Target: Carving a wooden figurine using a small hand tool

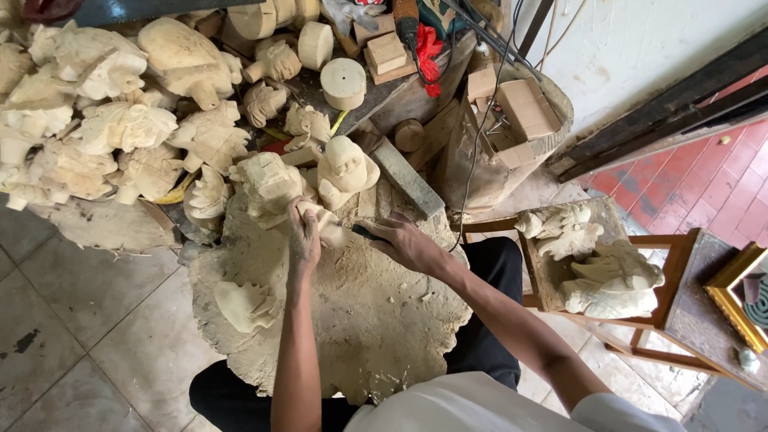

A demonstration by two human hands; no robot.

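My left hand [303, 238] presses a small pale wooden carving [328, 225] down on a big, rough wooden stump block [376, 320] covered in wood dust. Beside it, my right hand [404, 242] grips a dark-handled carving tool [364, 232], its tip against the piece. Two larger carved figures [268, 186] [346, 170] stand just behind the piece on the block's far edge. A further pale carved piece [246, 305] lies on the block's left side.
Several unfinished pale carvings [120, 128] are heaped at the left and back. Round wooden blanks [343, 82] and square blocks [386, 52] lie on a bench behind. A wooden stool [672, 280] to the right carries more carvings [608, 280]. Grey tiles lie left, red tiles right.
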